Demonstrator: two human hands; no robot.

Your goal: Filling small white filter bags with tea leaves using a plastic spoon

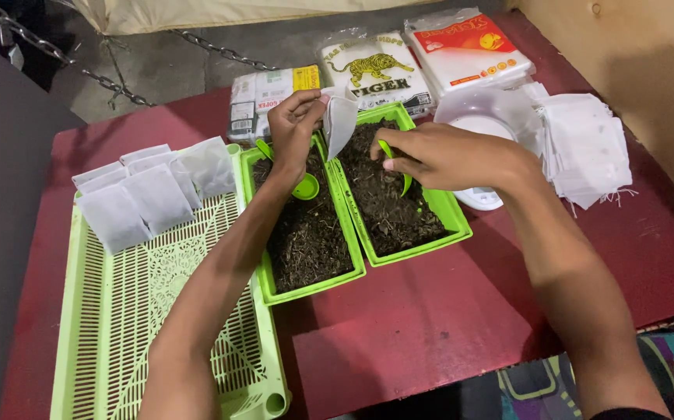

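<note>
My left hand (294, 124) holds a small white empty tea bag (340, 118) by its top edge, above the gap between two green trays of dark loose tea. My right hand (442, 155) grips a green plastic spoon (396, 165) whose bowl dips into the tea of the right tray (455, 225). A second green spoon (304, 185) lies in the left tray (314, 286), just under my left wrist. Both forearms reach in from the bottom of the view.
A light green perforated tray (158, 327) at the left carries several filled white tea bags (146, 194). A stack of empty white bags (586, 148) and a white scale (485, 117) sit at the right. Sealed packets (376, 66) line the far edge of the red table (446, 327).
</note>
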